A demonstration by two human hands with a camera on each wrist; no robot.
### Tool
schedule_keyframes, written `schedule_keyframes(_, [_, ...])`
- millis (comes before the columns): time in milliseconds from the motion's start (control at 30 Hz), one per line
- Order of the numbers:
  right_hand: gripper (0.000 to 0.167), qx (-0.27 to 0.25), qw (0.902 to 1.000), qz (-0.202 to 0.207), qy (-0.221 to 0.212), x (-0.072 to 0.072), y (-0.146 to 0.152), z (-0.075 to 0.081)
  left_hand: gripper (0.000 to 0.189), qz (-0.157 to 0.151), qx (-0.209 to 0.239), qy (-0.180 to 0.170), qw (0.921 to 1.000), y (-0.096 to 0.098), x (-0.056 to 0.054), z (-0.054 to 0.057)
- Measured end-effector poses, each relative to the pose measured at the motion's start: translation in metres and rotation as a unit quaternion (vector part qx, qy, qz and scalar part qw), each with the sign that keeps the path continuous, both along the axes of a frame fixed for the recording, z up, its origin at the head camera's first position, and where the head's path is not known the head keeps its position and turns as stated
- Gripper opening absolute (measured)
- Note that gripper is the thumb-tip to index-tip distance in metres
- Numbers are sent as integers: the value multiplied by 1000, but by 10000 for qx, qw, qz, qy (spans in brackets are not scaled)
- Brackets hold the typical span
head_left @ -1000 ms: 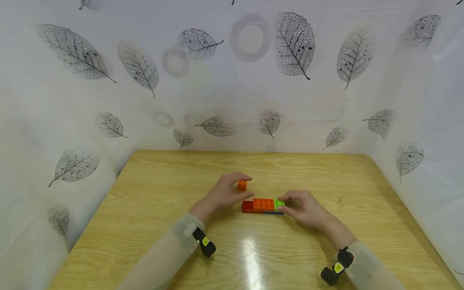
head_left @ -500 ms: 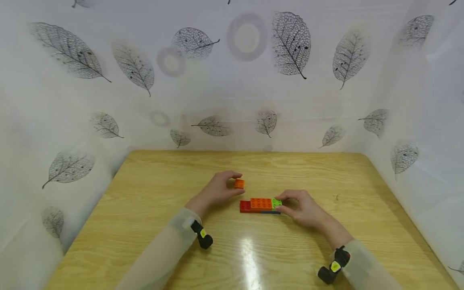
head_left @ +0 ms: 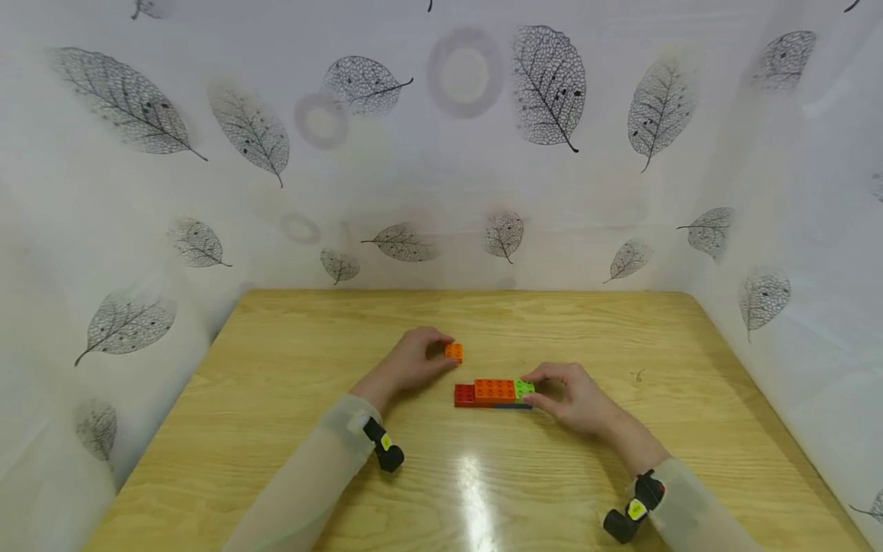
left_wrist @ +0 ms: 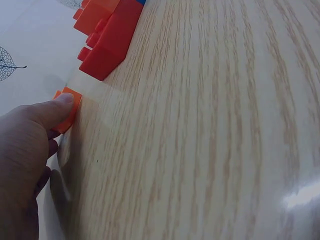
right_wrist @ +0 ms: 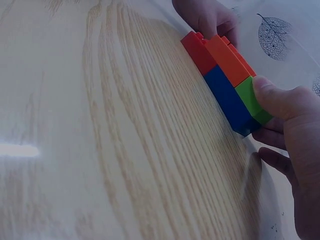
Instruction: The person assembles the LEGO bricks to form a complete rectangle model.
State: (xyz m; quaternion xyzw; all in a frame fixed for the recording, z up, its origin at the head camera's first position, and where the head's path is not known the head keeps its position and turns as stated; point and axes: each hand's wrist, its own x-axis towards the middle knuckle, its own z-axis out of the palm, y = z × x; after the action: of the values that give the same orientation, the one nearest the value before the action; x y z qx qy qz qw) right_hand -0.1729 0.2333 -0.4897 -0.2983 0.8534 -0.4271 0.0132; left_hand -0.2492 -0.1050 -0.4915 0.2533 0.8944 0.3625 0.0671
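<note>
My left hand [head_left: 411,359] pinches a small orange toy brick [head_left: 454,352] between thumb and fingers, behind and left of a row of joined bricks. That row has a red brick [head_left: 464,395] and a blue brick [right_wrist: 225,100] along the bottom. A longer orange brick [head_left: 494,389] sits on top across both, with a green brick [right_wrist: 249,98] beside it over the blue one's right end. The thumb and fingers of my right hand [head_left: 575,399] grip the green brick's end. In the left wrist view, the left thumb lies over the small orange brick [left_wrist: 75,109].
All this stands on a wooden table [head_left: 331,475] with light glare near its front. A white leaf-patterned curtain [head_left: 414,153] surrounds the table's back and sides. Both forearms wear a strapped wrist camera [head_left: 383,445].
My left hand, at first spread around the small orange brick, has drawn slightly left and closed its thumb and fingers on it. The right hand stays at the green brick.
</note>
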Motion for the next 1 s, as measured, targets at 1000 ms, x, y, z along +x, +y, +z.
schedule_keyframes(1000, [25,-7,9999,-35,109,1,-1,-1,44,-147,568,-158,9982,8,21,23])
